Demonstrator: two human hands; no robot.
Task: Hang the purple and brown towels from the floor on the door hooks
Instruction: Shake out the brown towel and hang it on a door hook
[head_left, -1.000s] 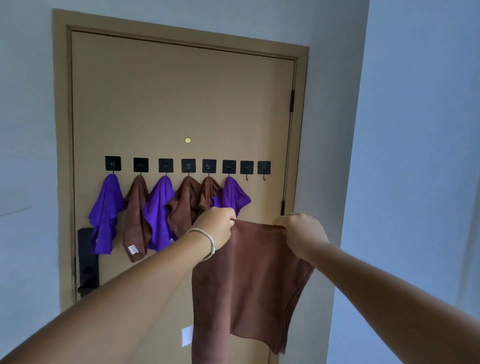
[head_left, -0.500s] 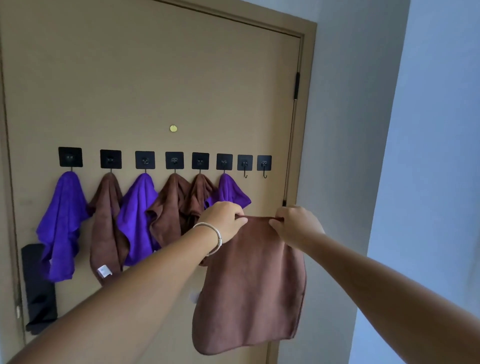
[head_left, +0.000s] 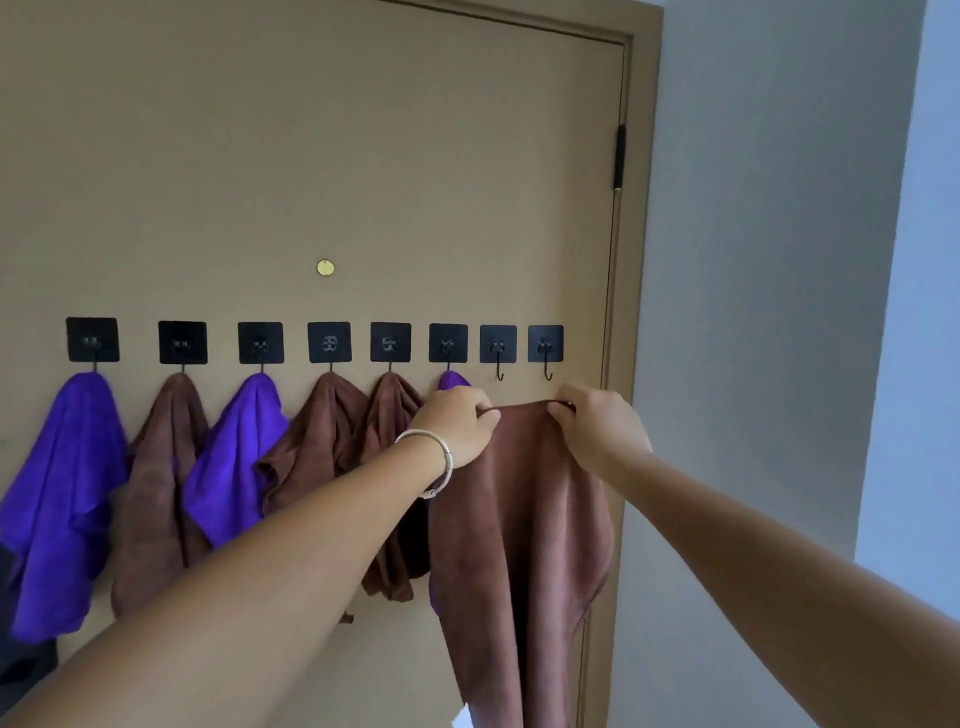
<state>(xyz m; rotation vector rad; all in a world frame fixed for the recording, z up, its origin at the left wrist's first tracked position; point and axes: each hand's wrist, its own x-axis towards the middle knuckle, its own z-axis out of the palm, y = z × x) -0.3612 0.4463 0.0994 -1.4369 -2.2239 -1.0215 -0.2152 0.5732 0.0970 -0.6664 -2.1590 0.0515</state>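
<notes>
Brown towel stretched between our left hand and right hand, fingers of each pinching top hem, just below two bare hooks. We judge risk: taut hem rides over short hook tip, cloth slips off; left wrist may brush hung purple towel loose.

Tan door with a row of 8 black hooks

From the left, hook 1 carries a purple towel, hook 2 a brown towel, hook 3 a purple one, hooks 4 and 5 brown ones, hook 6 a purple one, mostly hidden. Hooks 7 and 8 are bare. A small brass disc sits above the row.
</notes>
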